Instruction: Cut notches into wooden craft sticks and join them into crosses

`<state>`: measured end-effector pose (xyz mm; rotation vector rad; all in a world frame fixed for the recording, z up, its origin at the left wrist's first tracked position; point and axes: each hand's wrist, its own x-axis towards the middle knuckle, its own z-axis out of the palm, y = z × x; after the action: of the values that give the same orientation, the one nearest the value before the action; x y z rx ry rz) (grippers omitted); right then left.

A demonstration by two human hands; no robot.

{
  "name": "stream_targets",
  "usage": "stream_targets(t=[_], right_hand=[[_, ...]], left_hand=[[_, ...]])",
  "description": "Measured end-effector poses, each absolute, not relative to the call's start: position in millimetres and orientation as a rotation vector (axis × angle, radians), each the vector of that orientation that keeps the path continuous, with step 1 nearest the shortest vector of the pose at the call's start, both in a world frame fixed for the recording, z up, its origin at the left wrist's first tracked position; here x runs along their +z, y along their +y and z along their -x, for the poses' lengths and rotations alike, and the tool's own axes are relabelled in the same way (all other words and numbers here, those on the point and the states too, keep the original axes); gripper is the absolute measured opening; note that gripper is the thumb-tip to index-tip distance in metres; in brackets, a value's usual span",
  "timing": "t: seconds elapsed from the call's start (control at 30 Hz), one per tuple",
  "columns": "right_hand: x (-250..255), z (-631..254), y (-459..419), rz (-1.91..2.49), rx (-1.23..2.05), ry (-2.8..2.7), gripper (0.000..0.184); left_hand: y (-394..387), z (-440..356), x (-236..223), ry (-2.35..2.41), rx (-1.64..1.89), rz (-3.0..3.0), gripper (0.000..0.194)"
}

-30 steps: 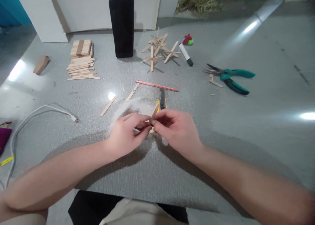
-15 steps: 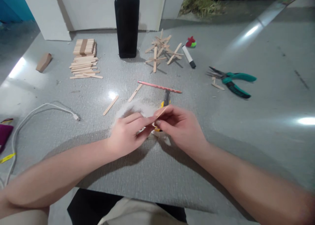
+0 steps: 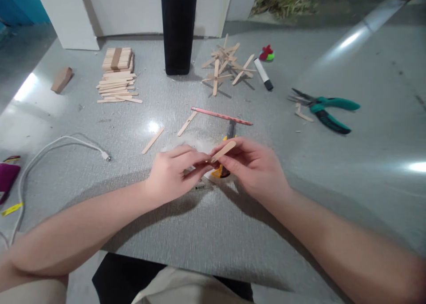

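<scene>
Between my two hands is a wooden craft stick (image 3: 225,151), its broad face turned up and its free end slanting to the upper right. My left hand (image 3: 178,171) pinches the lower end, which its fingertips partly hide. The fingers and thumb of my right hand (image 3: 254,164) grip the stick near its middle, where a small notch or mark shows. Under my hands lies a yellow and black utility knife (image 3: 223,170), partly covered. Just beyond are a red pencil (image 3: 221,116), a notched craft stick (image 3: 187,124) and a plain loose stick (image 3: 153,140).
A bundle of craft sticks (image 3: 117,59) and a loose pile (image 3: 116,87) lie at the back left. A black phone (image 3: 179,31) stands upright. Crossed sticks (image 3: 224,64), a white marker (image 3: 263,74) and green pliers (image 3: 333,111) lie to the right; a white cable (image 3: 56,140) curves at left.
The craft stick in my hands has turned from edge-on to showing its flat face. The whole view has shifted slightly, so the table things appear a little further right and higher.
</scene>
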<state>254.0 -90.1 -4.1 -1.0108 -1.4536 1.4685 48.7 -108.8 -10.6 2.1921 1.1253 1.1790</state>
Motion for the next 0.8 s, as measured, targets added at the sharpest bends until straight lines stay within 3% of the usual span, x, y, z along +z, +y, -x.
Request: stream_targets(t=[0.8], right_hand=[[2.8, -250.6, -90.0, 1.069, 1.647, -1.429, 0.021]], left_hand=[[-105.0, -45.1, -8.1, 1.056, 1.080, -2.230, 0.013]])
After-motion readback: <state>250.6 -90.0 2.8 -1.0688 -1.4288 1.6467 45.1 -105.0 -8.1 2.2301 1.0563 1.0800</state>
